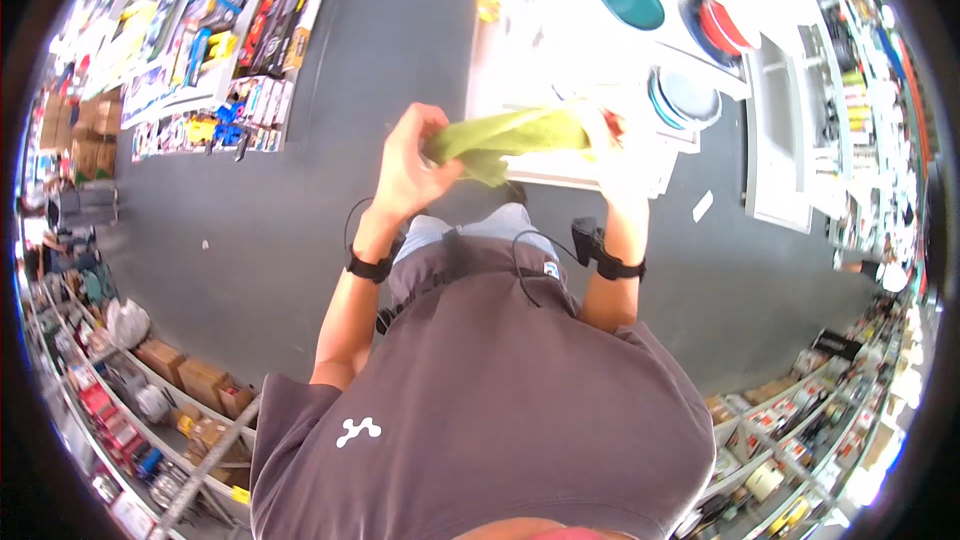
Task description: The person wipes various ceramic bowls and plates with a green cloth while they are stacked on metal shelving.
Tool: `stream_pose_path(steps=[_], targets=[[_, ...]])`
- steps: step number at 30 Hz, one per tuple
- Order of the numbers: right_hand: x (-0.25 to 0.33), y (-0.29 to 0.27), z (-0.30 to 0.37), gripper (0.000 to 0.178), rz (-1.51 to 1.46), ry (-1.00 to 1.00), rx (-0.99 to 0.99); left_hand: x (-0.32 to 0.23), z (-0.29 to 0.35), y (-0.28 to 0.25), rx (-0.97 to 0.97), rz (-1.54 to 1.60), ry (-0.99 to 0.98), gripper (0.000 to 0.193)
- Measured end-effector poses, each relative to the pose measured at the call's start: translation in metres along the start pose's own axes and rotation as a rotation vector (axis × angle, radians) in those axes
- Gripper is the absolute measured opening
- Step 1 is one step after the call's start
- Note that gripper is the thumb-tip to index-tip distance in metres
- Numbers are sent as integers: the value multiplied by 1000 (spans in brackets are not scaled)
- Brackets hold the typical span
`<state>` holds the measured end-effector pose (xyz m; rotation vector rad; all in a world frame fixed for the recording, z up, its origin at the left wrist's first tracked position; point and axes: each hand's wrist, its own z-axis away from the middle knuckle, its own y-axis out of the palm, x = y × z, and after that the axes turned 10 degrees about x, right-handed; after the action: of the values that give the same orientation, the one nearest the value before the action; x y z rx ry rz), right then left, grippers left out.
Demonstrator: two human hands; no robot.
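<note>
A crumpled piece of yellow-green cloth (515, 133) is stretched between my two hands, above the near edge of a bright white display table (560, 178). My left hand (408, 162) grips its left end, thumb below and fingers curled round it. At the other end, my right hand (612, 155) is closed on the cloth, though glare washes out much of that hand. A small red patch shows by the right fingers; I cannot tell what it belongs to. Whether the cloth is part of a larger item is unclear.
Farther back on the table lie a green-and-white cap (635, 5), a red and dark cap (722, 28) and grey-blue caps (688, 98). Packed shelves (215, 50) stand at the left. Behind me run more shelves with cardboard boxes (203, 380). A white scrap (703, 205) lies on the grey floor.
</note>
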<state>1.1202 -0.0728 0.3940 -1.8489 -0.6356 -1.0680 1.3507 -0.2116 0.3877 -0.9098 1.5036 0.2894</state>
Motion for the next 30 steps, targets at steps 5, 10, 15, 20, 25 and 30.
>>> stream_pose_path(steps=[5, 10, 15, 20, 25, 30], targets=[[95, 38, -32, 10, -237, -235, 122, 24, 51, -61, -100, -360, 7, 32], [137, 73, -50, 8, -292, -206, -99, 39, 77, -121, -238, -337, -61, 26], [140, 83, -63, 7, -245, -129, -81, 63, 79, -165, -419, -284, -55, 32], [106, 93, -77, 7, -233, -65, -93, 60, 71, -201, -322, -670, -29, 17], [52, 114, -110, 8, -311, -65, -158, 67, 56, -224, -179, -647, -145, 17], [20, 132, -154, 12, -278, 15, -41, 71, 21, -255, -182, -245, -235, 14]])
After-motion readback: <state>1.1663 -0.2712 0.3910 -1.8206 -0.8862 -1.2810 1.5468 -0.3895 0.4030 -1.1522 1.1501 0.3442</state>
